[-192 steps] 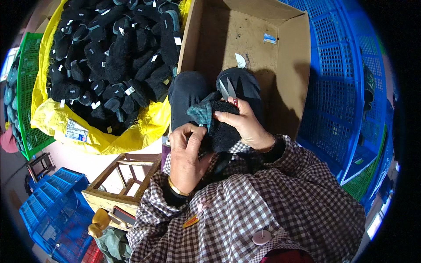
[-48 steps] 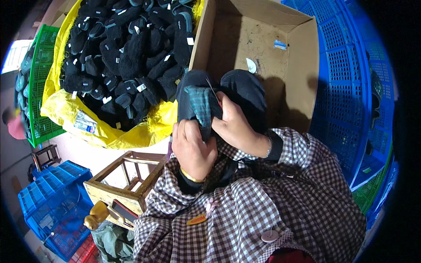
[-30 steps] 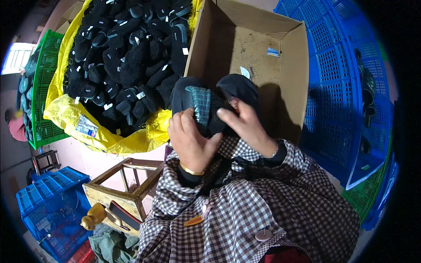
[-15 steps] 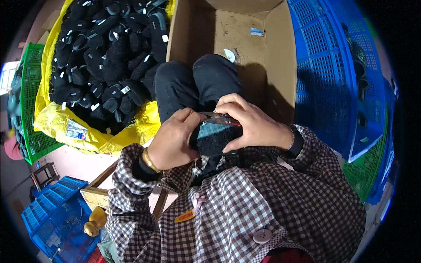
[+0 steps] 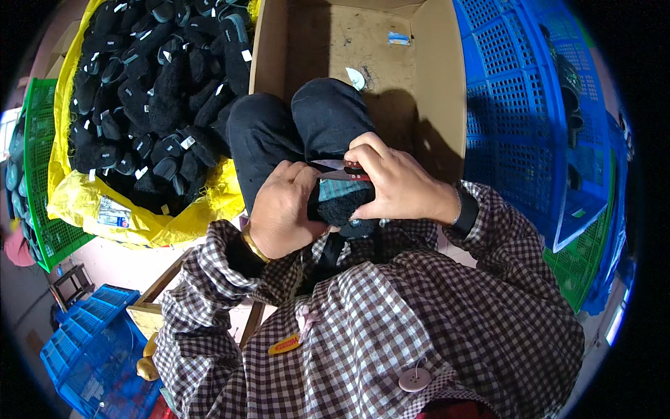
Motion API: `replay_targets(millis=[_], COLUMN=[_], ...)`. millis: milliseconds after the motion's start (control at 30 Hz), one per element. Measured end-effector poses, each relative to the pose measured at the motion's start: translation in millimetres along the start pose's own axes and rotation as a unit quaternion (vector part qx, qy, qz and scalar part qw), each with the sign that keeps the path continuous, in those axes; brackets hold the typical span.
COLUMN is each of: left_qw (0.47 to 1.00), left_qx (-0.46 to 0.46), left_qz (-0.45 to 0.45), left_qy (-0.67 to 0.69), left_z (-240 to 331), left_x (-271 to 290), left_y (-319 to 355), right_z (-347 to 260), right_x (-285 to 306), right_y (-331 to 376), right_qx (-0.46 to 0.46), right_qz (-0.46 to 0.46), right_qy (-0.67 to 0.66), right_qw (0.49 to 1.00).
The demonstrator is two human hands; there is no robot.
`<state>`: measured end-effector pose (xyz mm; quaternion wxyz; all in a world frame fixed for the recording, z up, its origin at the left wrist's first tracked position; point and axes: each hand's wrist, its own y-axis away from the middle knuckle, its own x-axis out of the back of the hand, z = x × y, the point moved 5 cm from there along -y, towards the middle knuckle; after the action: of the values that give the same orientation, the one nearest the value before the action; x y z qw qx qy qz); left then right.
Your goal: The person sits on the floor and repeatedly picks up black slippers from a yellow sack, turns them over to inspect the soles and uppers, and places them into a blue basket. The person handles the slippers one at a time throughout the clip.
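Blue crates (image 5: 513,122) line the right of the frame. Near its centre, we hold a fuzzy black slipper (image 5: 340,209) with a teal plaid band between our hands. Our left hand (image 5: 279,213) pinches its left side; our right hand (image 5: 408,185) steadies its right, fingers curled around red-handled snips (image 5: 357,177). These lie left to right along the band's upper edge, parted blades aimed at the left fingers, nearer the tips. Beyond, a cardboard box (image 5: 440,91) fills upper centre, a yellow sack (image 5: 150,229) of slippers upper left.

Cardboard box (image 5: 442,98), open, contains one white scrap (image 5: 356,78) and one blue-and-white scrap (image 5: 398,38). Blue crate (image 5: 513,140) stands right of box; green crate (image 5: 40,140) at far left.
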<state>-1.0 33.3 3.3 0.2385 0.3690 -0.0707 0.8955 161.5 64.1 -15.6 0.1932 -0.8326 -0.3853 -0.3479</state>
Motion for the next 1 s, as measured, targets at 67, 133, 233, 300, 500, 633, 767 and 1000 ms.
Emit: replay_targets(millis=[67, 133, 233, 300, 500, 633, 767, 1000], left_qw=[1.0, 0.998, 0.996, 0.993, 0.992, 0.989, 0.991, 0.996], left_qx=[0.001, 0.001, -0.006, -0.017, -0.035, -0.03, -0.01, 0.013], left_qz=[0.023, 0.042, 0.062, 0.095, 0.1, 0.121, 0.115, 0.067], left_qy=[-0.02, -0.037, -0.059, -0.061, -0.071, -0.075, -0.073, -0.058], left_z=[3, 4, 9, 8, 11, 16, 23, 23], left_x=[-1, -4, -3, -3, 2, 8, 12, 14], left_y=[4, 8, 12, 12, 7, 3, -1, 8], right_z=[-1, 0, 3, 5, 8, 10, 14, 6], right_x=[0, -1, -3, -2, 4, 8, 9, 17], right_y=[1, 2, 1, 0, -5, -6, -7, -6], right_qx=[0.011, 0.01, 0.02, 0.026, 0.024, 0.028, 0.0, -0.006], right_qz=[0.011, 0.011, 0.036, 0.047, 0.081, 0.132, 0.143, 0.056], right_qy=[0.007, 0.007, -0.015, -0.022, -0.029, -0.061, -0.109, -0.142], right_qw=[1.0, 1.0, 0.999, 0.998, 0.996, 0.989, 0.984, 0.988])
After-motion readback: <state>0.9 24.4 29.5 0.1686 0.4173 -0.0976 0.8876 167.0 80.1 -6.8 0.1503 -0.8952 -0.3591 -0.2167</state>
